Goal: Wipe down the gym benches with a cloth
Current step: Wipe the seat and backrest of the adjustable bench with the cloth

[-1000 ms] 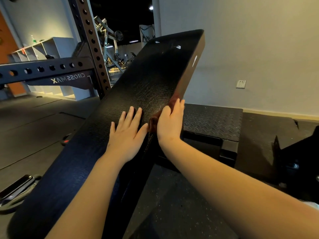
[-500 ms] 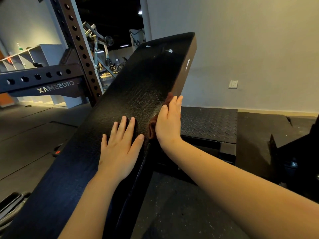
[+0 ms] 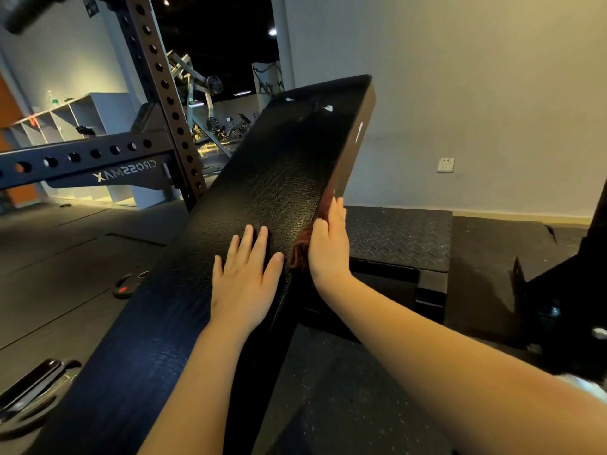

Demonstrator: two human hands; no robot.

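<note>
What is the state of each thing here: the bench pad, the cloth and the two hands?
bench pad: tilted, far end raised; white specks near its top end.
cloth: brown, bunched, pressed against the pad's right side edge.
left hand: flat on the pad's top, fingers straight and spread, holding nothing.
right hand: fingers straight, pressing the cloth to the side edge.

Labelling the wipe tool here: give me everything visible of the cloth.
The cloth is reddish-brown, soft-looking fabric, bunched and mostly hidden. The right hand presses it with straight fingers against the right side edge of the inclined black bench pad. A crumpled fold shows beside the heel of that hand at the pad's edge, and a reddish strip shows past the fingertips. Its full size and shape cannot be told.
</note>
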